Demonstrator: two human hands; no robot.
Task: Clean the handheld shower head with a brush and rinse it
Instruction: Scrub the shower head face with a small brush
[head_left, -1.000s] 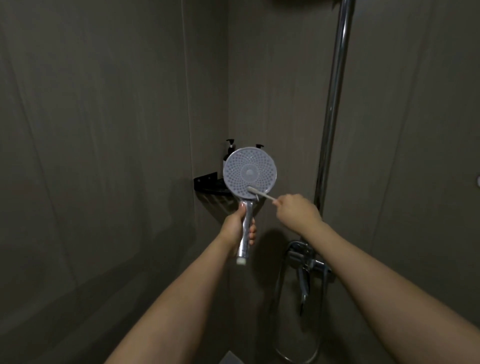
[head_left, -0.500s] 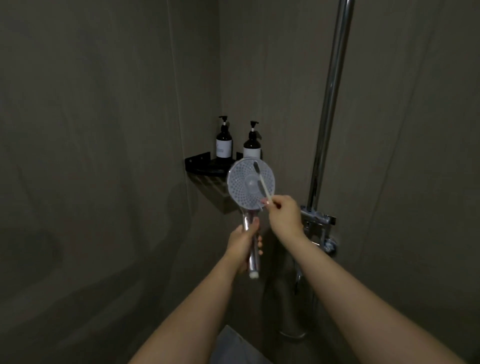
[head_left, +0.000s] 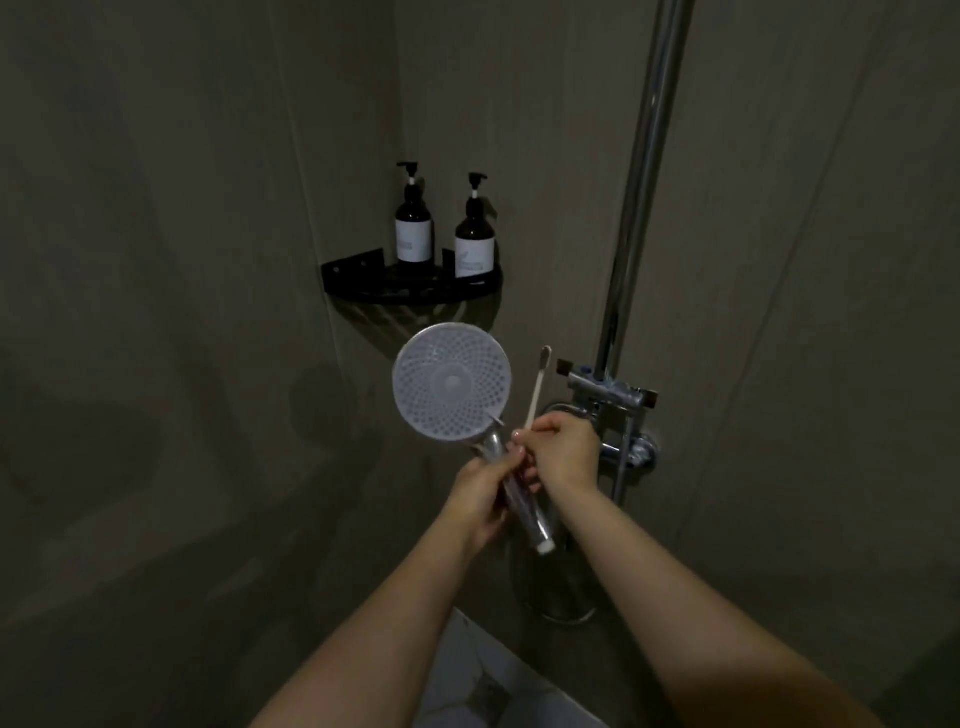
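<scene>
My left hand (head_left: 480, 499) grips shower head (head_left: 451, 381) handle; right hand (head_left: 563, 452) pinches brush (head_left: 537, 387), now lifted off face, frame centre. Scrubbing likely finished; rinse next.

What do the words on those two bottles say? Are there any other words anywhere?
Left bottle, white label: print too blurred to read.
Right bottle, white label: a faint leafy mark, words too blurred to read.
Shower head, brush, tap: no words or numbers visible.
</scene>
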